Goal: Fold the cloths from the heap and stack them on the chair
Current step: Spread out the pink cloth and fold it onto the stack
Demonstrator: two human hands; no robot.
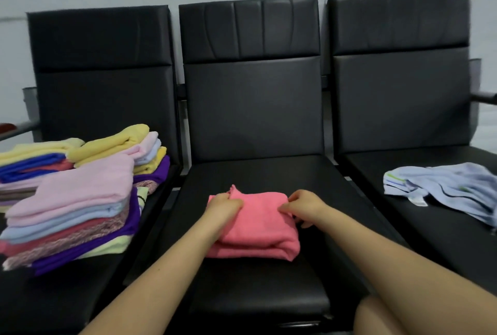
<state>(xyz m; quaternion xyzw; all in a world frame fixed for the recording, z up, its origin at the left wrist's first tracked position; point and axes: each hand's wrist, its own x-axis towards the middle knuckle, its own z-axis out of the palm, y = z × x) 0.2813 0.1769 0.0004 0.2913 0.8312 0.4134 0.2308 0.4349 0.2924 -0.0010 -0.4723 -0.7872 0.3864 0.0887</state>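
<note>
— What is lying on the middle chair [252,114] right now?

— A pink cloth [258,224], folded into a thick pad, is sitting on the seat, roughly midway between its left and right edges and toward the front half. One loose corner is sticking up at the pad's far left.

— And the hands?

— The left hand [224,206] is resting on the cloth's far left part, its fingers [236,203] curling down and pinching the fabric just beside that raised corner. The right hand [302,204] is gripping the far right edge, its fingers [285,209] bunching the fabric there. Both forearms are reaching in from the seat's front edge.

— Where are the finished ones sitting?

— On the left chair [102,70]. A tall stack [72,216] is standing near the seat's right edge, with a pale pink cloth on top and light blue, red, purple and pale green layers underneath. A second stack [126,146] is sitting behind it against the backrest, topped with yellow, and a third [35,162] is lying toward the seat's left edge, showing yellow and blue.

— And the heap?

— A crumpled light blue cloth [443,189] with striped borders is lying on the seat of the right chair [400,79], well apart from the hands.
</note>
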